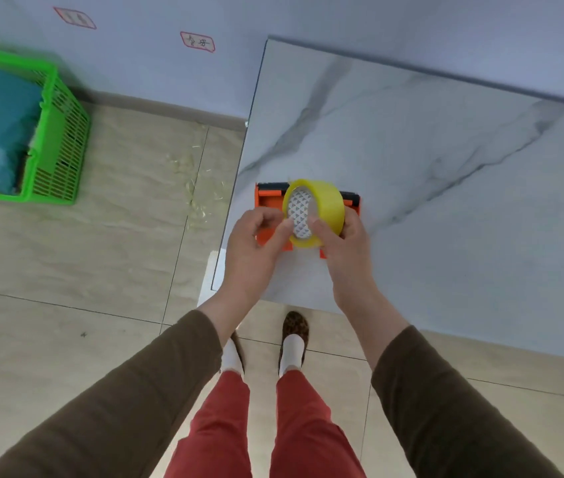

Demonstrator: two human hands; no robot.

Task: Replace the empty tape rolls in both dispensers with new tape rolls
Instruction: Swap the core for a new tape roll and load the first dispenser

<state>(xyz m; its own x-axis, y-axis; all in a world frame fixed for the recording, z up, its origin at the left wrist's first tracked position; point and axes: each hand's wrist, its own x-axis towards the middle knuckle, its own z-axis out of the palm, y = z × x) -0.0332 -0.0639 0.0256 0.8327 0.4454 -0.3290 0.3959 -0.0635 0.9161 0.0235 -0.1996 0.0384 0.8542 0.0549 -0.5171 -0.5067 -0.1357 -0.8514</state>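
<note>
The right hand (339,232) grips the yellow tape roll (315,210) just above the orange dispenser (268,205) on the marble table (411,150). The left hand (256,236) pinches its rim, probably seeking the tape end. Next, the roll must be seated in the dispenser.

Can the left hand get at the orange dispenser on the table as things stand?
Probably yes: the left hand hovers right over the orange dispenser, with nothing between. The yellow tape roll, held mainly by the right hand, covers only its middle.
</note>
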